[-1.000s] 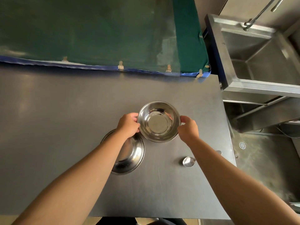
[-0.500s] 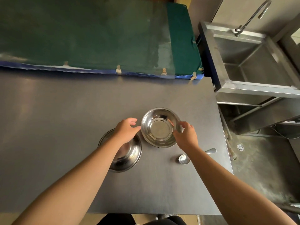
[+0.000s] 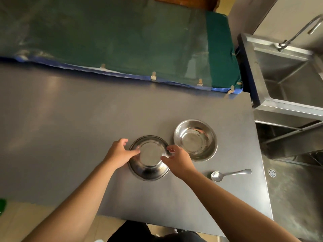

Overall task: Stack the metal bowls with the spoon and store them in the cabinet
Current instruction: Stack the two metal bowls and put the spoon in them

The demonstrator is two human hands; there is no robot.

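Two shiny metal bowls stand side by side on the grey table (image 3: pixel 87 130). The deeper bowl (image 3: pixel 195 139) sits upright on the right with no hand on it. The wider, shallower bowl (image 3: pixel 149 158) rests on the table just to its left. My left hand (image 3: pixel 119 152) grips its left rim, thumb over the edge. On the opposite rim, the fingers of my right hand (image 3: pixel 176 158) curl over the edge. A metal spoon (image 3: pixel 230 174) lies flat near the table's right edge, bowl end pointing left, apart from both bowls.
A green padded surface with a blue edge (image 3: pixel 122 41) runs along the table's far side. A steel sink (image 3: pixel 288 75) with a tap stands to the right, beyond a gap with a floor drain (image 3: pixel 272 172). The table's near edge is close to my body.
Both hands let go of the deeper bowl, which now stands on the table at the right. They moved left onto the rim of the wider bowl. The spoon is now fully uncovered.
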